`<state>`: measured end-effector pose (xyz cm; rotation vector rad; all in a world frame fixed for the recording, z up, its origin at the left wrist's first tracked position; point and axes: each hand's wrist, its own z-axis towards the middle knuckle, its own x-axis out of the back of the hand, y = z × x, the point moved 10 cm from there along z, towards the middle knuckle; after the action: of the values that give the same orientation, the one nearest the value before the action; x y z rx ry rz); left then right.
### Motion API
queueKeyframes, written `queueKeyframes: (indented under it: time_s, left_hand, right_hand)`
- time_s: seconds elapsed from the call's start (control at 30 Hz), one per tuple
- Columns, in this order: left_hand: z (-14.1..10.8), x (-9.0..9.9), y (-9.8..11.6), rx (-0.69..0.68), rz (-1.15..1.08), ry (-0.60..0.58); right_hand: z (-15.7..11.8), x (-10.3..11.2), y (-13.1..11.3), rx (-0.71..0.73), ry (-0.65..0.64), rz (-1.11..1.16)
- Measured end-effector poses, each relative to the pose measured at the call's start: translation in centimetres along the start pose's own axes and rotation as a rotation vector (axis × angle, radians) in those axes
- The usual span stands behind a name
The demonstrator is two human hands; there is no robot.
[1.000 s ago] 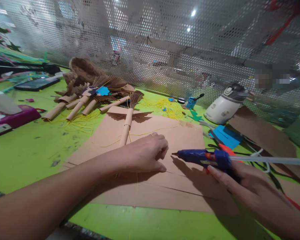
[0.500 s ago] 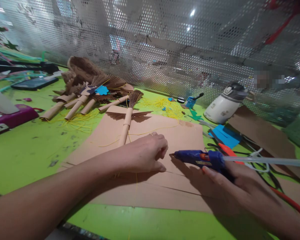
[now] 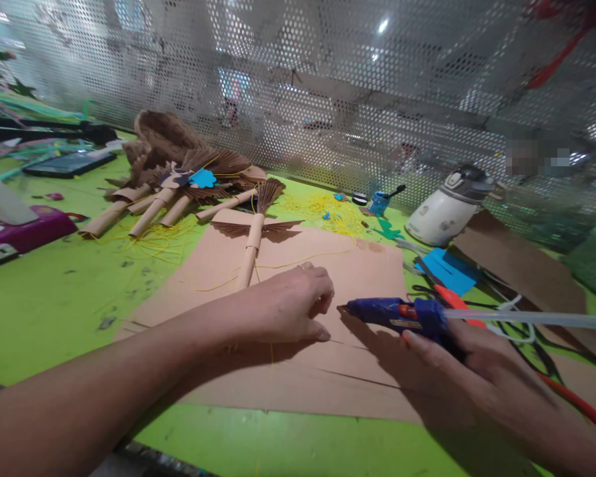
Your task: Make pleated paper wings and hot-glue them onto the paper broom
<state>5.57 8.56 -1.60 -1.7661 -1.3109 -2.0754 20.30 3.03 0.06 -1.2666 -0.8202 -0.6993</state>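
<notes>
My right hand (image 3: 491, 377) grips a blue hot glue gun (image 3: 402, 314), a long clear glue stick out of its back. The nozzle points left, just short of my left hand (image 3: 291, 301). That hand hovers or rests low over brown paper sheets (image 3: 328, 394); I cannot tell if it touches them. Its fingers curl loosely, with thumb and forefinger apart and nothing visible between them. Beyond my left wrist lies a rolled-paper figure (image 3: 252, 242) with pleated paper wings and tail. My forearm hides its lower end. A thin yellow string (image 3: 308, 257) trails across the paper.
Similar paper figures (image 3: 163, 192) are heaped at the back left, near a phone (image 3: 69, 164) and a purple power strip (image 3: 44, 228). At the back right stand a white bottle (image 3: 442, 212) and a small blue paint pot (image 3: 377, 203). A perforated metal panel (image 3: 298, 86) bounds the table.
</notes>
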Motion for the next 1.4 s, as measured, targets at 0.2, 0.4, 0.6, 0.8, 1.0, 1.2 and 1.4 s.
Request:
queueKeyframes:
  time_s: [0.2,0.4,0.6,0.8,1.0,1.2,1.4]
  left_hand:
    - [0.0,0.0,0.2,-0.022,-0.002,-0.006]
    - [0.0,0.0,0.2,-0.028,0.004,-0.008]
    - [-0.1,-0.1,0.2,-0.028,0.002,-0.012]
    - [0.0,0.0,0.5,-0.057,0.027,-0.006]
    - [-0.1,0.1,0.4,-0.058,0.035,0.017]
    - [-0.1,0.0,0.5,-0.058,0.048,-0.003]
    - [-0.1,0.0,0.5,-0.068,0.044,0.003]
  right_hand:
    - [-0.1,0.0,0.1,0.007,0.003,-0.083]
    - [0.3,0.2,-0.3,0.043,0.014,-0.053]
    - [0.2,0.0,-0.2,0.041,0.033,-0.062]
    - [0.1,0.3,0.3,0.005,0.019,-0.158]
    - [0.1,0.3,0.5,0.033,0.035,-0.203]
    - [0.0,0.3,0.7,0.006,0.038,-0.214]
    - [0.2,0.2,0.5,0.02,0.027,-0.186]
